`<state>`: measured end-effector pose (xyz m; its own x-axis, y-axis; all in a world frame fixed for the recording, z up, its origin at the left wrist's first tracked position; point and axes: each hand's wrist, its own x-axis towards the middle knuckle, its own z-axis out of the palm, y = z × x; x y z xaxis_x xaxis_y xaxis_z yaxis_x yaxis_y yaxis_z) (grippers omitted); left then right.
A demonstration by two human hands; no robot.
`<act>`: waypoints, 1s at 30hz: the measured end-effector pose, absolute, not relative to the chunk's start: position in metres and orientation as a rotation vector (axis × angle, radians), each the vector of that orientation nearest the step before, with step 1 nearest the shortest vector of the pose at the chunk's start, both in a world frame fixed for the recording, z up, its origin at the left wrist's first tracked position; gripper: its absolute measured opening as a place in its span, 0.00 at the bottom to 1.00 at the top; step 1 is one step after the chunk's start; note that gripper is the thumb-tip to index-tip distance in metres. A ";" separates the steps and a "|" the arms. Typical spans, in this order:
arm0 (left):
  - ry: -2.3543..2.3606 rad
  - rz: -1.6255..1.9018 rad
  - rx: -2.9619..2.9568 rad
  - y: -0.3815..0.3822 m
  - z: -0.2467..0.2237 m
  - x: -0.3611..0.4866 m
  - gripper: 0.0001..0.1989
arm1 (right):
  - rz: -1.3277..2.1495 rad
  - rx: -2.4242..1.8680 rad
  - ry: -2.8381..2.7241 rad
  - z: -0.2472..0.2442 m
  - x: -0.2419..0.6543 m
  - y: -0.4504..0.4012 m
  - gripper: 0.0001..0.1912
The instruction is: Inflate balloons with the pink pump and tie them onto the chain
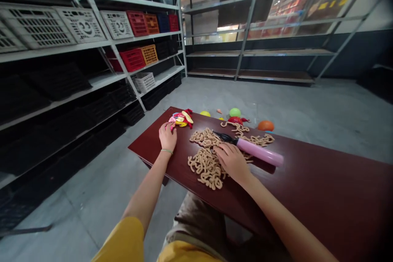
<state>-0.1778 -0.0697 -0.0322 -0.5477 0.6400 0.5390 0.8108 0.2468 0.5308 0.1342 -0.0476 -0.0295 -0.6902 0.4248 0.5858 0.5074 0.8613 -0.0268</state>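
My left hand (168, 136) reaches the edge of a small pile of deflated balloons (184, 118), pink, yellow, red and blue. Its fingers are a little apart and touch the pile's near side; nothing is seen gripped in them. My right hand (232, 159) lies with fingers stretched over heaped beige, curled, worm-like pieces (207, 163), partly covering them. Just beyond it rests a balloon pump (260, 152) with a pink barrel and a black end, lying across more of the curled pieces. The dark red table (310, 180) carries all of this.
Inflated balloons lie on the floor past the table's far edge, including a green balloon (235, 112) and an orange balloon (265, 125). Shelving with plastic crates (138, 23) stands to the left. Another metal rack (245, 53) runs along the back.
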 end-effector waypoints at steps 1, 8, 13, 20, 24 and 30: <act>-2.355 -1.096 -1.281 -0.071 -0.036 -0.181 0.19 | -0.171 -0.681 -2.425 -0.031 0.133 -0.048 0.15; -2.627 -0.772 -1.142 -0.064 -0.045 -0.182 0.15 | -0.103 -0.712 -2.415 -0.046 0.131 -0.046 0.16; -2.608 -0.724 -1.304 -0.067 -0.037 -0.179 0.09 | -0.039 -0.744 -2.433 -0.042 0.131 -0.048 0.17; -2.431 -1.486 -1.711 -0.067 -0.019 -0.137 0.07 | 0.070 -0.747 -2.368 -0.036 0.141 -0.054 0.16; -2.317 -2.309 -1.912 -0.053 -0.003 -0.092 0.07 | 0.187 -0.782 -2.186 -0.032 0.152 -0.045 0.16; -2.040 -3.027 -2.206 -0.031 0.018 -0.023 0.15 | 0.444 -0.886 -1.828 -0.026 0.177 -0.022 0.17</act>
